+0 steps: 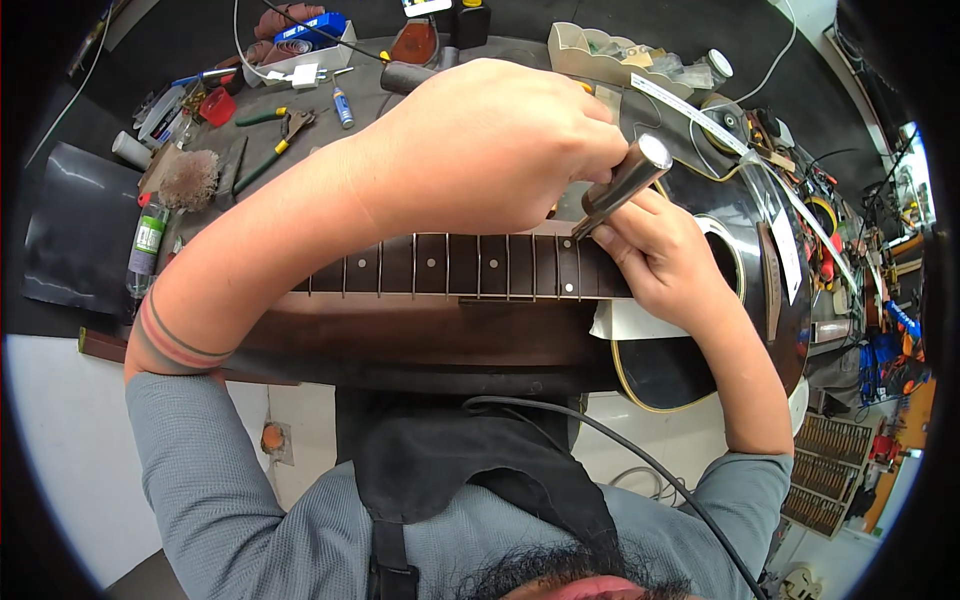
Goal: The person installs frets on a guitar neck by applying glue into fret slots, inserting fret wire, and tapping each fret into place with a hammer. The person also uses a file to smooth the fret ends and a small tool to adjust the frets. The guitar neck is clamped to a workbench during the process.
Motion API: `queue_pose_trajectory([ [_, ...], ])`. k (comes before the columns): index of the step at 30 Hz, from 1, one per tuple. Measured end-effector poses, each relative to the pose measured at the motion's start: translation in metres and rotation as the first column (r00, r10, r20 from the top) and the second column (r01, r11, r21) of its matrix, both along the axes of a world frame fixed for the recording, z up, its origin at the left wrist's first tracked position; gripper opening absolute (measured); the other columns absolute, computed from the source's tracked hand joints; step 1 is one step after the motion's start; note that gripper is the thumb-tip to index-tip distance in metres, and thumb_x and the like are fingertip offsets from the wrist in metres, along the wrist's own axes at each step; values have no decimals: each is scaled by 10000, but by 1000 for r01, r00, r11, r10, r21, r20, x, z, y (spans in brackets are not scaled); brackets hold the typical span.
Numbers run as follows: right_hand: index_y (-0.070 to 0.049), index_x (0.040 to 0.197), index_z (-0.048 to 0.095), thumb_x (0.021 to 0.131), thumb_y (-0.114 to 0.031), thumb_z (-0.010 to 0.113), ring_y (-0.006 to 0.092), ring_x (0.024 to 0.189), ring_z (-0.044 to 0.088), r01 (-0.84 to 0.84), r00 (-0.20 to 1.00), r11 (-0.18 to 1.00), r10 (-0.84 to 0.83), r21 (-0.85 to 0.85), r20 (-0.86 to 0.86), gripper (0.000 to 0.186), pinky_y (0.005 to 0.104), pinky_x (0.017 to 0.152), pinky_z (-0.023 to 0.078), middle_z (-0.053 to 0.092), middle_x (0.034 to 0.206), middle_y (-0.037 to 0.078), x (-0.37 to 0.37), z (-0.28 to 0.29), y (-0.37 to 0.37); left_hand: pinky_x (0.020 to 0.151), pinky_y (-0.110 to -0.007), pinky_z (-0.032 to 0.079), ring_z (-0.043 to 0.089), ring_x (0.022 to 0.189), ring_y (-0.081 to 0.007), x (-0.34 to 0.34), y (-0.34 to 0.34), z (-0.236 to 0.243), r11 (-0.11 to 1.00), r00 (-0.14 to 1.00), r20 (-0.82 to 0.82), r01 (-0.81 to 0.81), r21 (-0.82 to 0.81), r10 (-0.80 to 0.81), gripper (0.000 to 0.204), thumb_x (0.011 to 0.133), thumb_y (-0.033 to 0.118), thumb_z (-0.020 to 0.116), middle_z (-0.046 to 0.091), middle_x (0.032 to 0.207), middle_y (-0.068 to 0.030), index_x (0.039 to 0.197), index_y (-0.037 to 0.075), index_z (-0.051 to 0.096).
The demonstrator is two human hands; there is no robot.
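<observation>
A black guitar (660, 368) is laid crosswise before the person, its body set to the right and its dark fretboard (462, 265) stretched toward the left. Both hands are held over the right-hand part of the fretboard, and its left part is crossed by the left forearm. The left hand (515, 140) is curled into a fist around a metal tool (628, 178), though the inside of the grip is hidden. The right hand (662, 250) is bent, thumb and fingers drawn together at the tool's narrow lower end; whether anything else is pinched there cannot be told. The tool is tilted, its thick end raised to the right, its tip brought down near the fretboard's upper edge.

The fretboard is crossed by silvery frets and marked by five visible pale dots, three in a row and two as a pair close to the tool. One soundhole (724, 256), ringed in white, is partly seen beyond the right wrist, and one white paper (640, 321) is placed beneath that hand. On the grey tabletop (374, 100), one pair of cutters (296, 122), one red cup (217, 106) and one pale divided tray (575, 52) are seen.
</observation>
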State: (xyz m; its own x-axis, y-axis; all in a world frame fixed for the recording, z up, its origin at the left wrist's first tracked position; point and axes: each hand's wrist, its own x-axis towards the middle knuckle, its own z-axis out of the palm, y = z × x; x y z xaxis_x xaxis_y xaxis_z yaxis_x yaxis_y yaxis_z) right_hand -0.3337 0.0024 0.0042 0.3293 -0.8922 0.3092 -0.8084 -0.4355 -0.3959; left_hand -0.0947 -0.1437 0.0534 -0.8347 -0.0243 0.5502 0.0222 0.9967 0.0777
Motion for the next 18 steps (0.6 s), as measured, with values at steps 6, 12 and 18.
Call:
queue_pose_trajectory([
  [6,-60,1299,754,1040,-104,736,432,1051,739,-31,999,999,31,6,-6,263,506,866,608,753,1194,170,-1,2,-1,784,-454,608,759,953,-351,0,1,-1,998,999,-41,22,-67,-25,210,812,30,804,758,966,-114,1011,59,746],
  [12,-53,1253,750,1024,-70,739,436,998,737,-60,998,998,60,-25,4,229,509,821,602,747,1154,170,0,3,1,765,-439,608,753,929,-343,-1,1,0,996,998,-46,45,-79,-49,226,775,31,795,731,922,-106,993,58,740],
  [18,-51,1252,747,1017,-64,741,431,973,735,-70,998,995,70,-69,-7,236,503,785,597,744,1128,173,1,2,2,755,-446,605,754,929,-348,-1,3,0,996,999,-28,44,-74,-46,201,772,15,777,719,899,-103,961,55,724],
])
